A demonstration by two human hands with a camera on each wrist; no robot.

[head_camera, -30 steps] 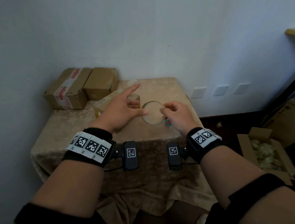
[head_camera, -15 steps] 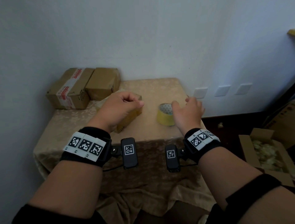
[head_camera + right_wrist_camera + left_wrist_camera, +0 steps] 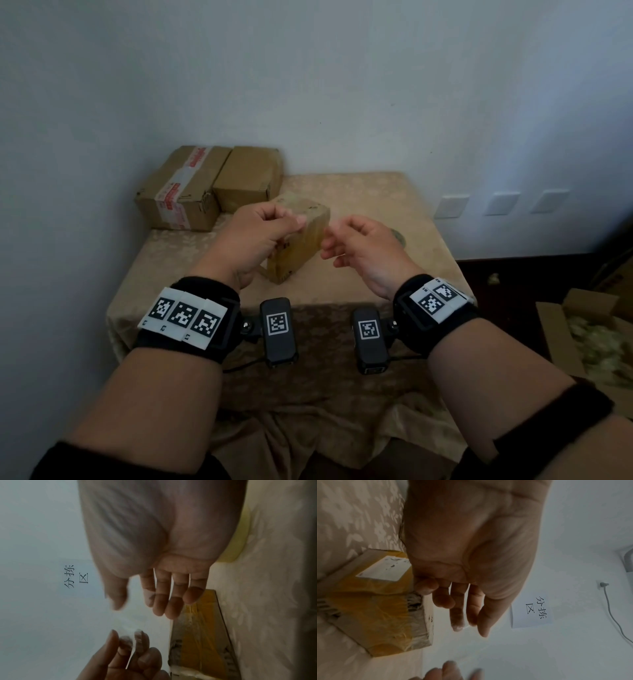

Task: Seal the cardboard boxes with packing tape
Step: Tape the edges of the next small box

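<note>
Pinching what looks like a clear tape strip (image 3: pixel 137 634) with the curled left hand (image 3: pixel 260 236), right hand (image 3: pixel 363 253) loose and holding nothing beside it. Behind them, small box (image 3: pixel 301 240) on the table (image 3: pixel 359 192), tape roll (image 3: pixel 399 236) farther right. Best pulled flat, laid along the seam, pressed down slowly.

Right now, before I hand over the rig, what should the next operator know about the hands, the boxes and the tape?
Left hand: raised over the small box, fingers curled. Something whitish is on the fingertips, and I cannot tell whether it pinches a tape scrap.
Right hand: loosely curled beside the small box, holding nothing.
Tape roll: on the table, behind the right hand.
Done: the small box already has yellowish tape round it. The far-left box has white-and-red tape.
Left: the seal on the plain box beside it is unclear. It is probably next, so pick up the roll first.
</note>
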